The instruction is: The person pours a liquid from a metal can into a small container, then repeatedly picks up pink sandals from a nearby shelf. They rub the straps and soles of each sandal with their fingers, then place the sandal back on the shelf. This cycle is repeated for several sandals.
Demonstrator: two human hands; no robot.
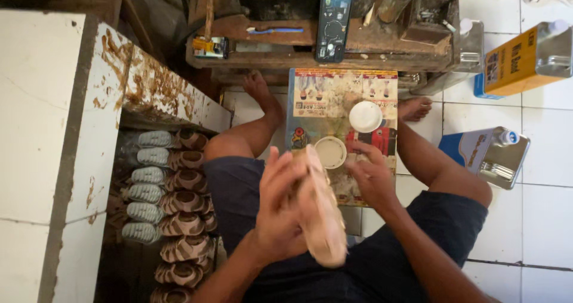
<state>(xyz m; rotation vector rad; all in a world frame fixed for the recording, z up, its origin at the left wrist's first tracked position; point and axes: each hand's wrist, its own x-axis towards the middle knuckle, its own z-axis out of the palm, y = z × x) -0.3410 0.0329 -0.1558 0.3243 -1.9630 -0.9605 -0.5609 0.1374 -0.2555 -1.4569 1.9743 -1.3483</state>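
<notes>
Pale beige shoe sole (322,213), long and narrow, sits edge-up over the person's lap, roughly mid-frame. Going left to right: a row of grey-and-brown sandals (170,207) is stacked beside the white cabinet (42,130). Then the left hand (280,204), fingers fairly spread, is wrapped flat against the sole's side, gripping it. The right hand (373,175) is loosely curled just past the sole's tip, fingertips near a small round open tin (330,152) on printed cardboard (343,100); can't tell if it pinches anything. Square metal cans (492,155) stand farther right on the white tile.
</notes>
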